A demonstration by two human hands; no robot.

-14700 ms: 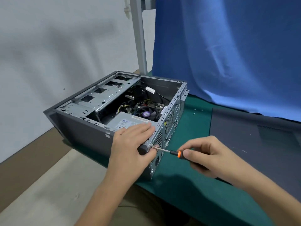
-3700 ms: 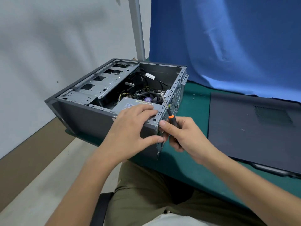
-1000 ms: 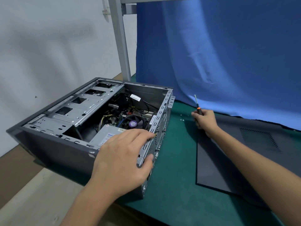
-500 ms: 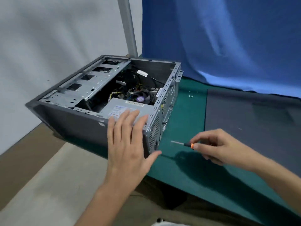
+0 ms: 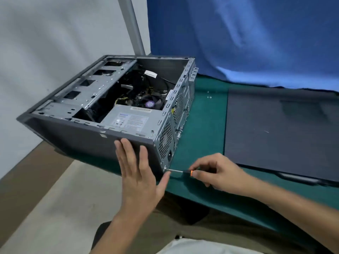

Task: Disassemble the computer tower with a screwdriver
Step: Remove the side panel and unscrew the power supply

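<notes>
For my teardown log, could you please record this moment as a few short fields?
computer tower: on its side, open side up, on green mat
left hand: flat against tower's near wall, fingers straight
right hand: grips screwdriver
screwdriver tip: at tower's lower rear corner
side panel: off, flat on mat right of tower
loose screws: on mat between tower and panel

person in frame: left hand lower centre, right hand lower right, both bare, fingers bare too. left forearm and right forearm uncovered all the way to the frame edges. olive-khaki trousers along the bottom centre, plain fabric, a few soft folds. pale off-white shirt hem at the very bottom edge, partly cut off by the frame
</notes>
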